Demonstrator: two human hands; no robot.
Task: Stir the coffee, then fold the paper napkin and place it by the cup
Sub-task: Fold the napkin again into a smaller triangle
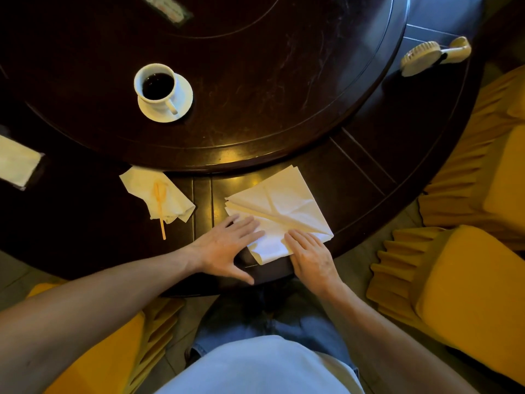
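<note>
You press both flat, spread hands, left hand [227, 245] and right hand [311, 255], onto the napkin [279, 211] to set its crease, well apart from the cup [156, 83]

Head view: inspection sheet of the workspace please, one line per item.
Surface: dark round table with raised centre disc.
Job's things: cup of coffee on saucer, on the disc; napkin part folded at near edge; stirrer lying on a crumpled napkin.
Clutter: handheld fan far right; tissue pack at left edge.
Grippers: left hand and right hand flat, pressing the napkin.
Cables: nothing seen.
Surroundings: yellow chairs.
</note>
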